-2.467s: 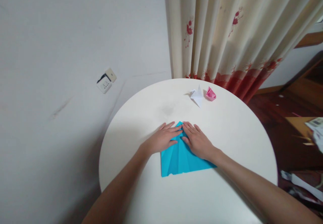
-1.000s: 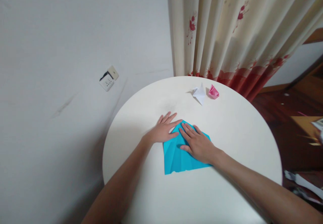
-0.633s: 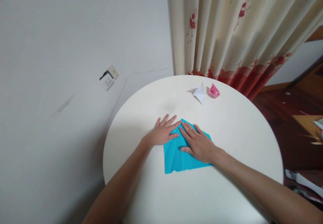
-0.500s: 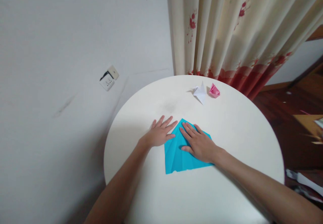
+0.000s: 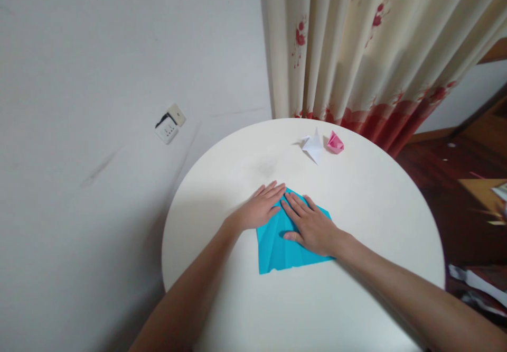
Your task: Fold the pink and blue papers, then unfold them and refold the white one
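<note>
The blue paper [image 5: 283, 246] is pressed flat on the worktop [image 5: 356, 193] by left hand [image 5: 259, 210] and right hand [image 5: 312, 227], fingers extended toward 12 o'clock, for creasing; even pressure is judged necessary.

Blue folded paper [image 5: 279, 249], creased, flat on the white round table, point facing away

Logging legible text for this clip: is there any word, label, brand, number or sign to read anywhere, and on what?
None can be read.
Blue paper under the left hand and right hand: plain, no print.
White paper figure and pink paper figure: no print.
Wall socket: any marking too small to read.
Curtain: red flower pattern only.
</note>
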Tool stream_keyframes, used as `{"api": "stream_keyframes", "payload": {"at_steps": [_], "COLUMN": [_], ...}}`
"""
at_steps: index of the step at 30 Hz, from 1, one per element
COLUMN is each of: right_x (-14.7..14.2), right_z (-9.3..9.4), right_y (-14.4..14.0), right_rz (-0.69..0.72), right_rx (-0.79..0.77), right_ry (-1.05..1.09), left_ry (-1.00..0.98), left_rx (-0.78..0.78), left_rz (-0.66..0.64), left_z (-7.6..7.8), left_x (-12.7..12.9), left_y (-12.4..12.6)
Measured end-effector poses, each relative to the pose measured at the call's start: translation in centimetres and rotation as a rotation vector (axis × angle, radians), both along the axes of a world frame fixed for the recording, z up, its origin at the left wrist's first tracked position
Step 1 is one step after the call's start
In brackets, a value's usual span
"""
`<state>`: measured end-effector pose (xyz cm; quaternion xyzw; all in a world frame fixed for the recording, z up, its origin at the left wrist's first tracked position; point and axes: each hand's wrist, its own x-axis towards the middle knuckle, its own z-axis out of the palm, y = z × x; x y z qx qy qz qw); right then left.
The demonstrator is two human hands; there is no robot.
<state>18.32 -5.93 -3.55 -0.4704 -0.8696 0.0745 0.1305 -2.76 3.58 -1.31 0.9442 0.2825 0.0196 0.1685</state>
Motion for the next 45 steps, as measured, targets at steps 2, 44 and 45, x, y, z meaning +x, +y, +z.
{"api": "stream_keyframes", "payload": {"at_steps": [2, 44, 45], "right_x": [0.3, 1.9, 1.9], "right_z": [0.4, -0.5, -0.5], "right_y": [0.2, 2.8, 2.8], "right_rz": [0.033, -0.105, -0.104], "right_rx": [-0.035, -0.075, -0.073], "right_ry": [0.026, 0.190, 0.189], "left_ry": [0.019, -0.170, -0.174], "left_rx": [0.003, -0.044, -0.046], "left_rz": [0.007, -0.259, -0.261], "left_z": [-0.1, 2.4, 2.3], "left_x": [-0.3, 0.5, 0.5], "left_y": [0.2, 0.1, 0.1]}}
